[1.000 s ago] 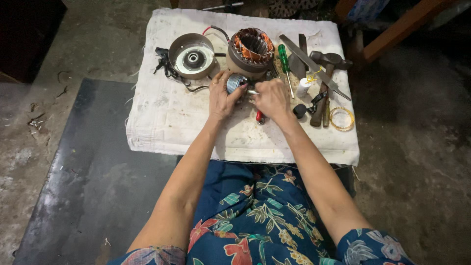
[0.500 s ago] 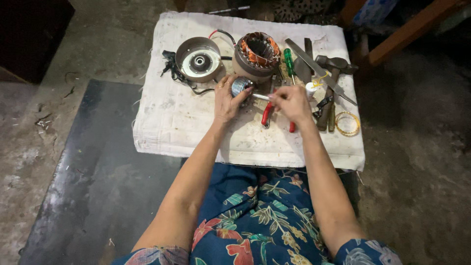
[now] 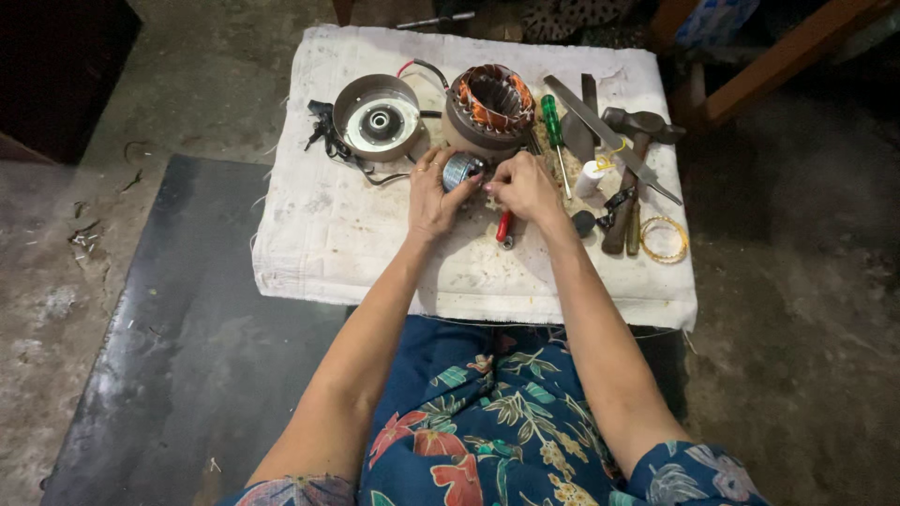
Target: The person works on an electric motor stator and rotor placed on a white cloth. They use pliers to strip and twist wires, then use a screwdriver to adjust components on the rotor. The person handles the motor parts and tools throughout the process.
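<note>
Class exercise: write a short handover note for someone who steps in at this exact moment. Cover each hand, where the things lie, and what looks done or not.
Left hand grips a small round metal part over the white cloth.
Right hand pinches at the same part's edge.
Red-handled tool lies under the right hand.
Wound stator and round metal cover sit behind the hands, apart.
Green screwdriver, file and hammer lie to the right.
The motor lies in separate pieces; the small part is in hand.

On cloth-covered low table (image 3: pixel 328 244): round metal motor cover (image 3: pixel 379 117) at rear left; copper-wound stator ring (image 3: pixel 489 101) just right of it. Small cylindrical metal part (image 3: pixel 461 170) in front of stator, between left hand (image 3: pixel 429 192) and right hand (image 3: pixel 523 186). Green-handled screwdriver (image 3: pixel 553 126), flat metal file (image 3: pixel 609 139), hammer (image 3: pixel 633 159) at right.
</note>
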